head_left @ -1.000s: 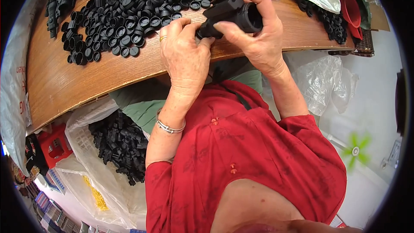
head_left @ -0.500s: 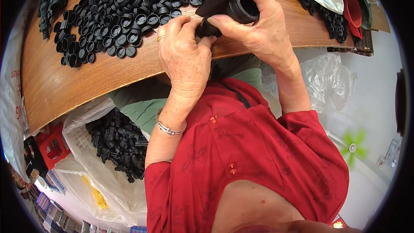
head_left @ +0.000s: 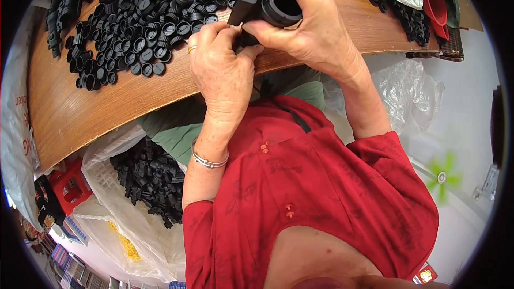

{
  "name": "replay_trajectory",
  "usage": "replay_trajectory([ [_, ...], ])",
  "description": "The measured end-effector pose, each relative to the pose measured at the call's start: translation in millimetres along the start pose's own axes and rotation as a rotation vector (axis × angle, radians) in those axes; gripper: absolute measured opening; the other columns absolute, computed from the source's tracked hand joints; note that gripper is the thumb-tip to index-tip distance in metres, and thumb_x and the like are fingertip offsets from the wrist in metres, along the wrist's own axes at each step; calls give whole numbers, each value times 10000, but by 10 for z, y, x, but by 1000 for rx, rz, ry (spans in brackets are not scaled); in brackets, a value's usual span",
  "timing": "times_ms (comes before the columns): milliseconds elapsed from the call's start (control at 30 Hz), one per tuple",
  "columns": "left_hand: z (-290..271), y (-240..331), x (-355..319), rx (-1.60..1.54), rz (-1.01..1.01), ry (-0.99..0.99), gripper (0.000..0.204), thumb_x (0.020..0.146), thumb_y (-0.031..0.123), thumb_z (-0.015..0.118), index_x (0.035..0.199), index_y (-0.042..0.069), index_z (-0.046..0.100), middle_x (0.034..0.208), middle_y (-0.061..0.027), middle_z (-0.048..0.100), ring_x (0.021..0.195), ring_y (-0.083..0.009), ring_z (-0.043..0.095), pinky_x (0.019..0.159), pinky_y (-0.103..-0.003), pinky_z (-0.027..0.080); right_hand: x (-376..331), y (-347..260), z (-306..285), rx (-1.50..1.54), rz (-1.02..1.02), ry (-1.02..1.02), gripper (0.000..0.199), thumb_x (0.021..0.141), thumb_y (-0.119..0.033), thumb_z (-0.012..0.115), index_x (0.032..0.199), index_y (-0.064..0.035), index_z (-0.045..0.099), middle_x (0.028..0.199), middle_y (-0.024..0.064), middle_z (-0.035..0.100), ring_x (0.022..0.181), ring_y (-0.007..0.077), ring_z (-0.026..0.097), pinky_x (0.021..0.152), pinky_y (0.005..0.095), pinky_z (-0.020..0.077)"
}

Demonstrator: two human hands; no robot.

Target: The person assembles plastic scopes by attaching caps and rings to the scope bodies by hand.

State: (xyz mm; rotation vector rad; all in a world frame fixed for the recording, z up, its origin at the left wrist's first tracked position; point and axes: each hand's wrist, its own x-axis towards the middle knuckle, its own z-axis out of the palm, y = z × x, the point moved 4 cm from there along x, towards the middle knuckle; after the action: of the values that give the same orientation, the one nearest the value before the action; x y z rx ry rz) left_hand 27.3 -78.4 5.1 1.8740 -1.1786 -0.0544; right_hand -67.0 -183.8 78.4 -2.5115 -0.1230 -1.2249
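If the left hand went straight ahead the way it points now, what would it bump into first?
Probably the round black caps on the wooden table, just beyond the left hand, though its height above them is hard to judge.

Ref table: red plastic piece at its right end, crumpled clear bag below that end, green fan lower; red crate below left end, yellow pieces lower.

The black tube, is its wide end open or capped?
Open: the black tube, in the right hand, shows a bare round rim and dark hollow. I can't tell whether glass sits inside.
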Motion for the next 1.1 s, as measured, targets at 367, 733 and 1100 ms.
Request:
replay_trajectory([
  [367,-12,400,655,-1245,-301,-386,376,746,-22,686,1118,-40,634,896,-31,650,759,-89,590,700,-213,483,33,-79,-44,179,804,-199,394,749,-133,696,1105,-34,560,940,172,657,869,327,655,746,386,518],
  [733,-19,278,479,-1161,-288,-208,486,657,91,733,1107,-68,640,999,-156,677,882,-175,638,806,-250,488,-55,-174,151,-108,479,-76,454,635,-167,772,993,-44,521,785,156,630,709,332,645,595,399,515],
  [1100,38,179,471,-1170,-36,-165,413,727,86,701,1131,26,644,963,-55,660,816,-106,592,724,-237,495,-73,-81,63,92,585,-167,424,684,-133,746,1051,-29,560,923,148,650,823,306,670,685,346,535],
])
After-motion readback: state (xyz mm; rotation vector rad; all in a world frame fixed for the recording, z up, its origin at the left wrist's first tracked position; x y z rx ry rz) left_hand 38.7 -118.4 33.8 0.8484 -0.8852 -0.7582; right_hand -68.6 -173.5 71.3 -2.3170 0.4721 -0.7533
